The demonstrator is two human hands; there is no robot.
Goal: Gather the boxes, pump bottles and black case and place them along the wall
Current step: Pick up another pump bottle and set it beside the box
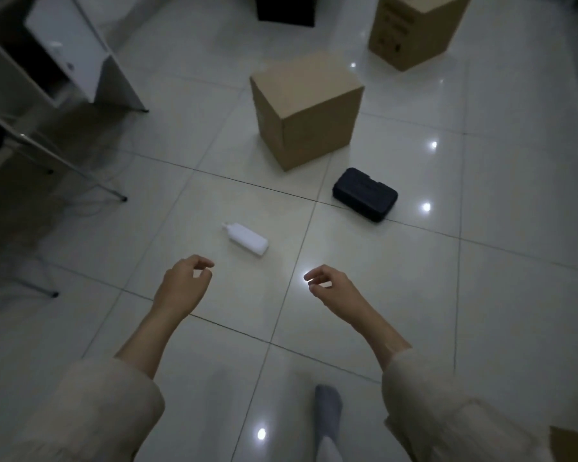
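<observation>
A white pump bottle (247,239) lies on its side on the tiled floor, just ahead of my hands. A black case (365,194) rests flat to its right. Behind the case stands a plain cardboard box (306,108). A taller printed cardboard box (414,28) stands at the far right. My left hand (184,285) hovers a short way below and left of the bottle, fingers loosely curled and holding nothing. My right hand (331,285) hovers level with it, also empty with fingers apart.
A white desk with metal legs (80,61) fills the left side, cables under it. A dark object (286,10) stands at the top centre. My socked foot (327,415) is on the floor below. A cardboard corner (574,445) shows at the bottom right.
</observation>
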